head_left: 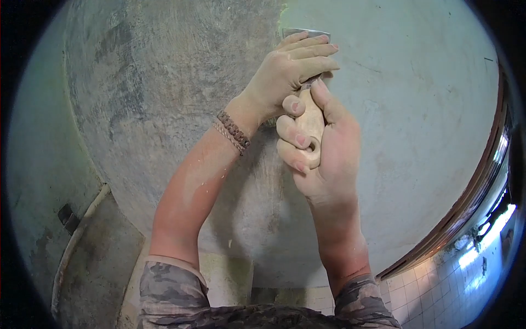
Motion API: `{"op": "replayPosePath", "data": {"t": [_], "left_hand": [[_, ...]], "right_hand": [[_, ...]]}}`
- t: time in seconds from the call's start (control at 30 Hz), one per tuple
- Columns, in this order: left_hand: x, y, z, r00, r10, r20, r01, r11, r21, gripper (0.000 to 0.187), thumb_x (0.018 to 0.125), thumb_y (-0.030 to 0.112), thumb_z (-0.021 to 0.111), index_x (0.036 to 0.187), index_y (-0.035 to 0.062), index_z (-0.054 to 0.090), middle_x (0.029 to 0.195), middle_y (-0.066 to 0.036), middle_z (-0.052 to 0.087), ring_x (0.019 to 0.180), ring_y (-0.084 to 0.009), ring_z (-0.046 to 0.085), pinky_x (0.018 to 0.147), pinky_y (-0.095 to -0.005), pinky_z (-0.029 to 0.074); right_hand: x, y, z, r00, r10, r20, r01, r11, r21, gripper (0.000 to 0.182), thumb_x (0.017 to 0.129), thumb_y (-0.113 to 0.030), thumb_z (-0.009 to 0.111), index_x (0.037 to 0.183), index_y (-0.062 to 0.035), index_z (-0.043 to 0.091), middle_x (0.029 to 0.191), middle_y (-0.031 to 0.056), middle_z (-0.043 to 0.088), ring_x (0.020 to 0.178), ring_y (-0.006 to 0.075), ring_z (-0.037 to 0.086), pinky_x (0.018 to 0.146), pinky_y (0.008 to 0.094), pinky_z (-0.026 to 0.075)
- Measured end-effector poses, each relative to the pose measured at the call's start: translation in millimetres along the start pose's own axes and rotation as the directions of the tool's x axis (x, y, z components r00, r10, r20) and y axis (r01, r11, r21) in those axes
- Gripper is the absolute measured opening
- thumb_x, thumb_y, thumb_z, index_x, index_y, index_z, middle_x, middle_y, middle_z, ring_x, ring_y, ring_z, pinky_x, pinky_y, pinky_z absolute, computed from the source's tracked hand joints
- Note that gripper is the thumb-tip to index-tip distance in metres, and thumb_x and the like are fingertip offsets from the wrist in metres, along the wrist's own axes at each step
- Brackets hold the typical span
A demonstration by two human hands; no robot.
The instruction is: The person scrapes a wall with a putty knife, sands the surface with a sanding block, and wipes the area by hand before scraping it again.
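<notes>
A scraper with a wide metal blade (307,33) and a pale wooden handle (311,118) is raised against the wall. My right hand (337,129) is wrapped round the handle, its thumb up near the neck; a hole shows at the handle's lower end. Above it, my left hand (293,68) lies across the blade with fingers stretched out, covering most of the metal. Its thumb is hidden. The blade's top edge is at the border between rough grey wall (164,77) on the left and pale green paint (416,93) on the right. Pale dust coats both hands.
A brown frame edge (471,203) curves along the right side, with bright light beyond it. White tiles (422,288) show at the lower right. On the lower left, a pipe (76,241) runs along the wall beside a dark box (68,217).
</notes>
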State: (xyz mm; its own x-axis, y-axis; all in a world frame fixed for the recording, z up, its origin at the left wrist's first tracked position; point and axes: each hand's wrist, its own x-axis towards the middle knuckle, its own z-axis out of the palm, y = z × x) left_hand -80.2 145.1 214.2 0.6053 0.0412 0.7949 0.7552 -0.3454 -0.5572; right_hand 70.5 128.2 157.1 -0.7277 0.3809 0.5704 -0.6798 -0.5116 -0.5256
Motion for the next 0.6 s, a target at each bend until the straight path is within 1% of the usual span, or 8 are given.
{"op": "replayPosePath", "data": {"t": [0.1,0.2,0.27,0.37,0.43,0.53,0.57,0.6], "left_hand": [[-18.4,7.2,4.7,0.999,-0.016,0.035,0.016,1.0,-0.017,0.028,0.083,0.027,0.059,0.101,0.0085,0.068,0.122,-0.011,0.066,0.124,-0.0322,0.056,0.109,-0.0459,0.038],[-6.5,-6.0,4.2,0.999,0.03,0.029,-0.029,0.999,-0.013,0.032,0.083,0.03,0.059,0.103,0.0079,0.068,0.122,-0.012,0.066,0.124,-0.033,0.055,0.11,-0.0463,0.037],[10.7,-17.1,2.0,0.998,0.066,0.004,-0.066,0.998,-0.011,0.032,0.083,0.031,0.059,0.104,0.0079,0.068,0.122,-0.012,0.066,0.124,-0.0329,0.055,0.11,-0.0465,0.037],[18.0,-19.9,0.1,0.999,0.046,-0.027,-0.046,0.999,-0.016,0.033,0.084,0.033,0.059,0.103,0.0079,0.069,0.121,-0.012,0.067,0.124,-0.0318,0.056,0.11,-0.0465,0.036],[-4.2,-4.6,7.0,0.999,0.036,0.024,-0.035,0.999,-0.03,0.034,0.084,0.034,0.059,0.103,0.0077,0.069,0.12,-0.012,0.067,0.123,-0.0311,0.057,0.109,-0.0463,0.038],[-20.1,4.8,16.3,1.0,0.02,0.006,-0.02,1.0,-0.022,0.033,0.082,0.031,0.062,0.104,0.008,0.069,0.12,-0.011,0.067,0.122,-0.0315,0.057,0.108,-0.0461,0.038],[-8.3,1.9,13.6,0.999,0.022,-0.026,-0.022,1.0,-0.005,0.03,0.079,0.025,0.066,0.105,0.0084,0.069,0.12,-0.01,0.068,0.121,-0.0311,0.058,0.108,-0.0458,0.039],[2.9,-2.0,9.8,0.999,0.021,-0.024,-0.021,1.0,-0.01,0.03,0.079,0.025,0.066,0.105,0.0084,0.069,0.12,-0.01,0.068,0.121,-0.0311,0.058,0.108,-0.0458,0.039]], "right_hand": [[-8.2,10.9,-10.3,1.0,0.022,0.009,-0.023,1.0,0.015,0.024,0.104,-0.035,0.038,0.101,-0.0131,0.045,0.082,0.0017,0.048,0.053,0.0094,0.043,0.034,0.0228,0.031],[-3.5,9.6,-3.1,1.0,-0.021,-0.017,0.021,1.0,0.005,0.021,0.106,-0.031,0.033,0.11,-0.0131,0.043,0.082,0.0028,0.051,0.047,0.0084,0.041,0.028,0.0204,0.028],[14.0,-4.5,13.1,0.991,-0.036,-0.131,0.027,0.997,-0.073,0.022,0.106,-0.033,0.033,0.111,-0.0141,0.044,0.08,0.0021,0.051,0.045,0.0082,0.041,0.028,0.0204,0.027],[16.6,-9.9,15.9,0.996,-0.037,-0.084,0.033,0.998,-0.055,0.023,0.106,-0.034,0.034,0.111,-0.0147,0.044,0.079,0.0015,0.051,0.045,0.0083,0.042,0.028,0.0204,0.027],[-4.8,2.9,4.2,0.994,-0.022,-0.107,0.015,0.998,-0.065,0.023,0.106,-0.034,0.034,0.11,-0.0142,0.044,0.079,0.0014,0.051,0.045,0.0082,0.042,0.028,0.0203,0.027],[-12.8,8.0,-7.5,0.994,-0.016,-0.105,0.005,0.995,-0.103,0.023,0.106,-0.034,0.034,0.108,-0.0139,0.045,0.079,0.001,0.051,0.047,0.0083,0.043,0.029,0.0202,0.028],[-5.6,1.3,-0.1,0.993,-0.009,-0.118,-0.003,0.995,-0.1,0.023,0.106,-0.034,0.033,0.109,-0.0143,0.045,0.079,0.0005,0.051,0.047,0.0082,0.042,0.029,0.0203,0.028],[-0.4,-3.9,6.7,0.991,0.002,-0.136,-0.014,0.996,-0.093,0.024,0.106,-0.034,0.033,0.11,-0.0147,0.045,0.079,0.0001,0.051,0.047,0.0081,0.042,0.029,0.0204,0.028]]}}
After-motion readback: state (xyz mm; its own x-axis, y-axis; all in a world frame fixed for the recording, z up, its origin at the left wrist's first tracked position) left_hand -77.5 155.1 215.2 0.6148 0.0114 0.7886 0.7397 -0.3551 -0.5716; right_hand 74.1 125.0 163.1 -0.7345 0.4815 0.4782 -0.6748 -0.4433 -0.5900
